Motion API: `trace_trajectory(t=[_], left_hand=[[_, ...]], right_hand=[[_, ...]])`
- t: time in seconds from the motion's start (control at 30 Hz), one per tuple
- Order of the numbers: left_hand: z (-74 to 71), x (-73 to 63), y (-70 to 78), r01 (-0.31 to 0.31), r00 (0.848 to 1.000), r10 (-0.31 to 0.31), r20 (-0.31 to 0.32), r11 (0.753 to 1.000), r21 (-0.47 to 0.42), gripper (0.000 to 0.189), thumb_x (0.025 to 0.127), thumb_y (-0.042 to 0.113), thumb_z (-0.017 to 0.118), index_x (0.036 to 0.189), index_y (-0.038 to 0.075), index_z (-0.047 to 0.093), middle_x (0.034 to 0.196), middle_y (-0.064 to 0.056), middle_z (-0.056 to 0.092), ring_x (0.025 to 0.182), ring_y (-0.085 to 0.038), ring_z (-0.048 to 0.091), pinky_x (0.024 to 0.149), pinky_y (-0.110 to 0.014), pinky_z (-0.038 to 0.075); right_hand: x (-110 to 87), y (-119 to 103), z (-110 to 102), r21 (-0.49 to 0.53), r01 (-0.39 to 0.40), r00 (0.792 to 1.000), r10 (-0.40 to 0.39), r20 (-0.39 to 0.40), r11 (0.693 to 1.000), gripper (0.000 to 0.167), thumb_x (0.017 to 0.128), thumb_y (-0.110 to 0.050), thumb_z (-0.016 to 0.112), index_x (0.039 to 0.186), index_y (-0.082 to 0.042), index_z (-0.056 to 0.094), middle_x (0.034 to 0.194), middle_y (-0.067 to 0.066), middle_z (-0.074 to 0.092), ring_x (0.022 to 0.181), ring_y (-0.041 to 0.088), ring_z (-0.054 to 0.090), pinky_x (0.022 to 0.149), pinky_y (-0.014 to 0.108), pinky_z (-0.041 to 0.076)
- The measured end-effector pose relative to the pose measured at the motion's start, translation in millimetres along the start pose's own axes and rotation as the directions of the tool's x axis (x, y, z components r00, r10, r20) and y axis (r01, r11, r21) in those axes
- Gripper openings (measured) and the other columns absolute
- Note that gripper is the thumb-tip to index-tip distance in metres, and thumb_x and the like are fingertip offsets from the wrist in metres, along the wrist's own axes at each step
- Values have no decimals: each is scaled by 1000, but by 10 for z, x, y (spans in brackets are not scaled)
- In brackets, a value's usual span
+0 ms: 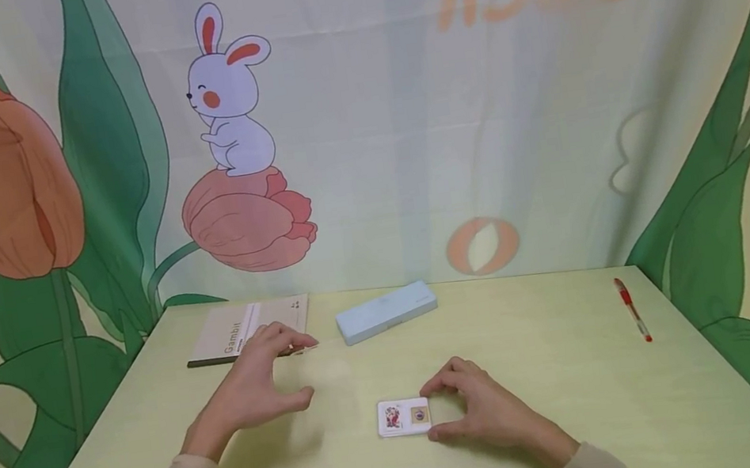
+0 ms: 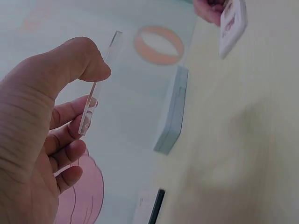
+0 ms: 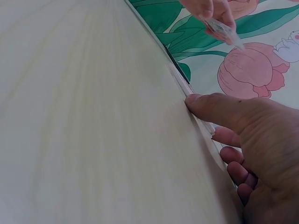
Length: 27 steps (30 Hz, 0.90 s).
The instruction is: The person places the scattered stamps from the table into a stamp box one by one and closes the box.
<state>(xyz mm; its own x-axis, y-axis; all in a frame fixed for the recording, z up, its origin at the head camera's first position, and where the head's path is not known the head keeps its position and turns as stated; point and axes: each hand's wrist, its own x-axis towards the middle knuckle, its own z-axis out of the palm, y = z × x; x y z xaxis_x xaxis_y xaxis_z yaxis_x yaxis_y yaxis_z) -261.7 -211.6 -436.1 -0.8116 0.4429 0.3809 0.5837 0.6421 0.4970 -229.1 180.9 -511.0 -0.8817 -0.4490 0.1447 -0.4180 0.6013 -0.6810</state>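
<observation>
My left hand (image 1: 253,387) is raised over the left part of the table. It holds a thin clear plastic lid (image 2: 112,49), seen nearly edge-on, between thumb and fingers in the left wrist view. To its right, my right hand (image 1: 482,407) grips the right end of a small flat white case (image 1: 406,429), thumb on the near side and fingers on the far side. Face up in the case show a red printed picture and a tan square with a round purple mark. In the right wrist view only the case's edge (image 3: 205,125) shows by the thumb.
Behind the left hand lies a notebook (image 1: 216,332) marked Gambit, with a dark spine. A light blue oblong box (image 1: 386,312) sits at the back middle. Far right lies a red pen (image 1: 632,308). A printed curtain (image 1: 357,108) hangs behind the table.
</observation>
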Motion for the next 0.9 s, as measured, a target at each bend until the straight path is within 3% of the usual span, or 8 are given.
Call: trace_trajectory(t=[0.3, 0.63, 0.9], left_hand=[[215, 191, 228, -67, 997, 68, 34, 997, -45, 57, 77, 23, 94, 130, 28, 75, 118, 14, 62, 118, -18, 55, 100, -47, 48], [445, 224, 361, -91, 993, 93, 77, 995, -33, 56, 77, 30, 91, 130, 31, 75, 114, 14, 60, 112, -12, 50, 98, -45, 44], [668, 223, 363, -103, 989, 103, 106, 995, -8, 58, 75, 32, 91, 130, 24, 77, 115, 0, 67, 112, -21, 56, 97, -44, 40]], right_hand=[[1, -19, 5, 7, 5, 1000, -5, 4, 1000, 51, 82, -43, 100, 126, -29, 78, 121, -8, 61, 118, 17, 53, 105, 39, 44], [19, -9, 16, 3, 16, 1000, -16, -3, 1000, 50, 82, -44, 100, 125, -31, 78, 120, -8, 61, 119, 17, 55, 106, 42, 45], [26, 17, 10, 5, 1, 1000, -1, 6, 1000, 51, 82, -45, 100, 125, -30, 78, 120, -10, 60, 120, 16, 54, 107, 45, 45]])
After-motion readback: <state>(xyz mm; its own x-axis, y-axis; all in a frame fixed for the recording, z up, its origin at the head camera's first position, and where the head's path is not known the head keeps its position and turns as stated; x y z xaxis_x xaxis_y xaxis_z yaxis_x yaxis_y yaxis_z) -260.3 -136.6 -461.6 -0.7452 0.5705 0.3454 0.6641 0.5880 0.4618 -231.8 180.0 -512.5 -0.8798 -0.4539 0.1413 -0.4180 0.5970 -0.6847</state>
